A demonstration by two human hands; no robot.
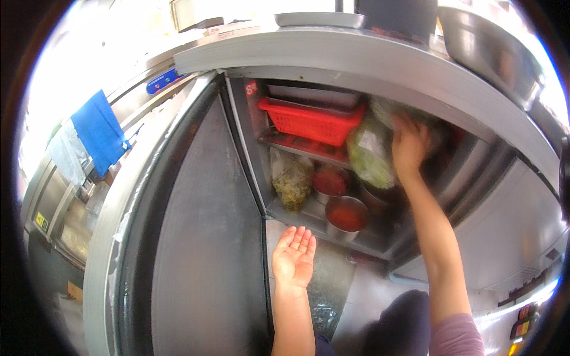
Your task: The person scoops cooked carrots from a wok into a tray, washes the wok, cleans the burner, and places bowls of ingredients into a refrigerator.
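My right hand reaches into an under-counter refrigerator, at the right side of its upper shelf. It is against a clear plastic bag, but blur hides whether its fingers grip it. Just left of that hand, a bagged green leafy vegetable with a white label hangs over the shelf's front. My left hand is held palm up outside the cabinet, empty, with the fingers slightly curled. Beyond it, on the lower level, stand a metal pot of red sauce, another red-filled pot and a bag of yellow-green food.
A red plastic basket occupies the upper shelf. The refrigerator door stands wide open on the left. Above runs the steel counter edge, bearing a shallow metal tray and a large steel basin. Blue cloth hangs far left.
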